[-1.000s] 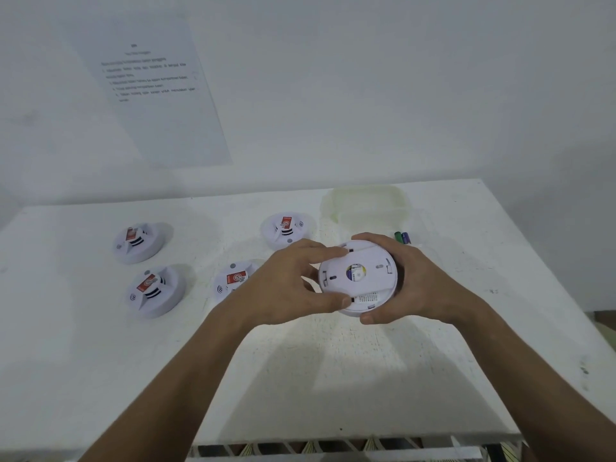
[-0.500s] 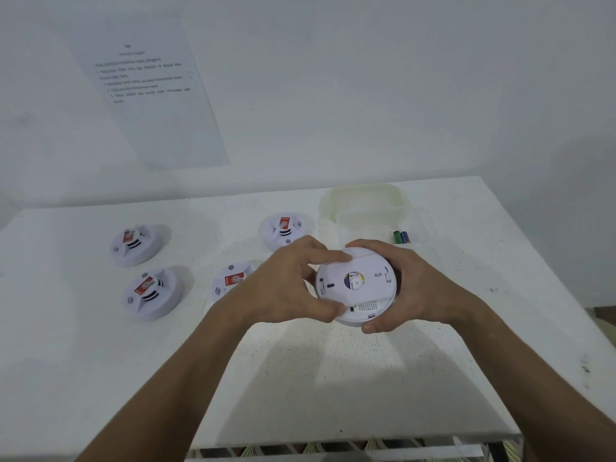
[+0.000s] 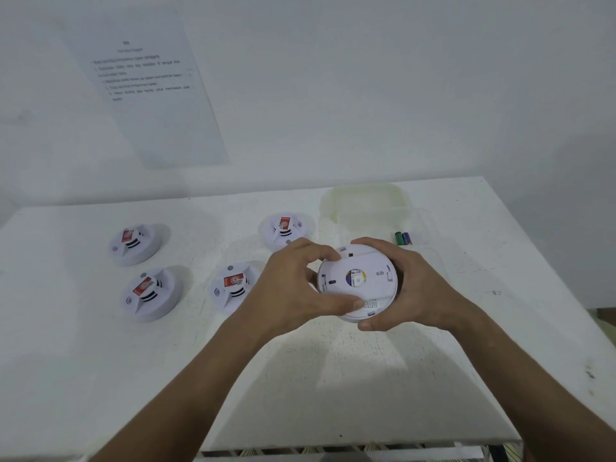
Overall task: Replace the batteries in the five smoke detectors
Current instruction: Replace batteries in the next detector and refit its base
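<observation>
Both my hands hold one white smoke detector (image 3: pixel 360 281) above the table, its flat back plate facing me. My left hand (image 3: pixel 293 291) grips the back plate's left edge, thumb low and fingers on top. My right hand (image 3: pixel 413 288) cups the body from the right. Several other white detectors with red labels lie face up on the table: one (image 3: pixel 135 243) at the far left, one (image 3: pixel 150 293) below it, one (image 3: pixel 233 288) beside my left hand, and one (image 3: pixel 285 228) behind my fingers. Two batteries (image 3: pixel 402 238), green and blue, lie in a clear container.
A clear plastic container (image 3: pixel 430 258) sits behind my right hand, with a pale lid or second tub (image 3: pixel 363 201) behind it. The white table (image 3: pixel 100 378) ends close to me and at the right. A printed sheet (image 3: pixel 146 81) hangs on the white wall.
The held detector's back plate has turned slightly between my hands, and my left thumb has slid further along its lower edge. The detectors on the table have not moved.
</observation>
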A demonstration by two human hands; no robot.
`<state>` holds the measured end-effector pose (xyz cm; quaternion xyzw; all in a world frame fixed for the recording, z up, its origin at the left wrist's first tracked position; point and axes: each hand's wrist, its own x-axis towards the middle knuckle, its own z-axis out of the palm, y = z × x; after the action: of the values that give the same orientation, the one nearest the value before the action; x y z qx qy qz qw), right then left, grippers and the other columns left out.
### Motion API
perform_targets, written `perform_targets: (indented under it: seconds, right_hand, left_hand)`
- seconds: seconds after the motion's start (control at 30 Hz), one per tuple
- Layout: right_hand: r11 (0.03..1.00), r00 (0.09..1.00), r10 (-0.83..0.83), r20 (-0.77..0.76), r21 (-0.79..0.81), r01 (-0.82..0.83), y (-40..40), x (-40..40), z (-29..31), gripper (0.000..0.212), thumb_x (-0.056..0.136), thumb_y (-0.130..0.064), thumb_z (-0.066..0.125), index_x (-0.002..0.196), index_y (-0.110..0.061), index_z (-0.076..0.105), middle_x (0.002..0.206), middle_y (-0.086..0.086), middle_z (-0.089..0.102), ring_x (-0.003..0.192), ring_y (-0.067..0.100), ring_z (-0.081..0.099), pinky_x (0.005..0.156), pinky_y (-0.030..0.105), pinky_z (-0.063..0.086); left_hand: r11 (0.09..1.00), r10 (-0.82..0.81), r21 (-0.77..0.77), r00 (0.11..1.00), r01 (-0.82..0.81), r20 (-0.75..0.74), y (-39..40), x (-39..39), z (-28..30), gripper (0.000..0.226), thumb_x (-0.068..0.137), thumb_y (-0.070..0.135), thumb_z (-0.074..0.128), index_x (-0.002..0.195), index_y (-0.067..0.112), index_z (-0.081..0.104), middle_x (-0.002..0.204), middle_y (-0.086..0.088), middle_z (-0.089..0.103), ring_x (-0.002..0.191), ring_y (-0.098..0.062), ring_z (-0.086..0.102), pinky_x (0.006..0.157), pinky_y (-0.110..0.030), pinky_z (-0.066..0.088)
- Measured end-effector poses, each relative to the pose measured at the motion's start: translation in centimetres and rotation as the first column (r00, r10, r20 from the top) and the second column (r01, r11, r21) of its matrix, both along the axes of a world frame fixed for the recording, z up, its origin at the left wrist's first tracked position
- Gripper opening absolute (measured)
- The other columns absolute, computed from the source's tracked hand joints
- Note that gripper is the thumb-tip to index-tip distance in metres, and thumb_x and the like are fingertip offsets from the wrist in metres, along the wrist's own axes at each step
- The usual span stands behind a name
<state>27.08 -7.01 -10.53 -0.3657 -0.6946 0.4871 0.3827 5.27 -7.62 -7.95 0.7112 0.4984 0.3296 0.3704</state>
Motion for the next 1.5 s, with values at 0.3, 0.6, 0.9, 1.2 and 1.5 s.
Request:
perform_targets:
  seconds: [0.3, 0.6, 0.9, 1.2, 1.5]
  right_hand:
    - [0.999, 0.998, 0.042, 0.038, -0.034, -0.041, 0.3, 0.2, 0.1, 0.092, 0.047, -0.01, 0.096, 0.13, -0.025, 0.059, 0.119, -0.007, 0.065, 0.112, 0.018, 0.064, 0.082, 0.022, 0.055]
    - [0.994, 0.991, 0.105, 0.085, -0.049, -0.101, 0.6, 0.5, 0.3, 0.096, 0.049, -0.008, 0.096, 0.134, -0.024, 0.055, 0.122, -0.008, 0.063, 0.115, 0.019, 0.062, 0.085, 0.025, 0.056]
    - [0.983, 0.895, -0.034, 0.445, 0.177, -0.051, 0.9, -0.3, 0.5, 0.096, 0.05, -0.048, 0.091, 0.131, -0.041, 0.039, 0.122, -0.025, 0.039, 0.118, 0.004, 0.043, 0.081, 0.012, 0.046]
    - [0.997, 0.989, 0.076, 0.128, -0.013, -0.075, 0.8, -0.6, 0.7, 0.091, 0.053, -0.029, 0.089, 0.128, -0.039, 0.037, 0.12, -0.018, 0.05, 0.111, 0.011, 0.059, 0.076, 0.027, 0.057]
    - [0.999, 0.999, 0.015, -0.043, -0.047, -0.017, 0.0, -2.5, -0.7, 0.094, 0.058, -0.012, 0.092, 0.137, -0.026, 0.042, 0.13, -0.014, 0.057, 0.124, 0.018, 0.057, 0.09, 0.031, 0.056]
  left_hand:
    - [0.974, -0.221, 0.032, 0.97, 0.225, -0.105, 0.8, -0.6, 0.5, 0.059, 0.061, 0.034, 0.087, 0.114, 0.023, 0.066, 0.107, 0.009, 0.052, 0.087, -0.016, 0.063, 0.059, -0.015, 0.048]
    - [0.958, -0.275, 0.049, 0.954, 0.283, -0.119, 0.9, -1.2, 0.1, 0.071, 0.063, 0.045, 0.078, 0.126, 0.017, 0.065, 0.11, 0.008, 0.051, 0.087, -0.013, 0.061, 0.058, -0.016, 0.049]
    - [0.971, -0.113, -0.175, 0.96, 0.161, 0.256, 0.6, -2.2, 0.3, 0.072, 0.067, 0.02, 0.086, 0.133, 0.027, 0.057, 0.121, 0.011, 0.065, 0.089, -0.017, 0.07, 0.076, -0.033, 0.059]
    - [0.989, -0.086, -0.113, 0.99, 0.098, 0.112, -0.8, -3.7, -1.0, 0.09, 0.065, 0.024, 0.089, 0.142, 0.038, 0.044, 0.13, 0.018, 0.055, 0.112, -0.008, 0.059, 0.087, -0.026, 0.052]
    - [0.992, -0.118, -0.036, 0.992, 0.119, 0.036, -1.4, -3.9, -1.1, 0.091, 0.062, 0.05, 0.086, 0.141, 0.045, 0.041, 0.122, 0.023, 0.064, 0.107, -0.009, 0.064, 0.085, -0.028, 0.057]
